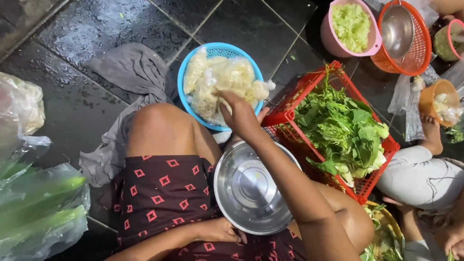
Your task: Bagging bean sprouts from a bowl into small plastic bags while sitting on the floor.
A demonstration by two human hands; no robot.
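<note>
Bare wet floor (105,26) open toward the top-left corner, grey cloth (128,72) at its edge. Right side crowded: blue basket (188,103), red crate (289,109), pink bowl (328,35), orange strainer (421,46) (tight gaps). Plastic bags (24,210) block the left edge.

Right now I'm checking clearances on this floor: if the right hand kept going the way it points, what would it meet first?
The right hand already reaches over the blue basket; going on, it would most likely meet the clear bags of pale food inside, though the height above them is unclear.
</note>
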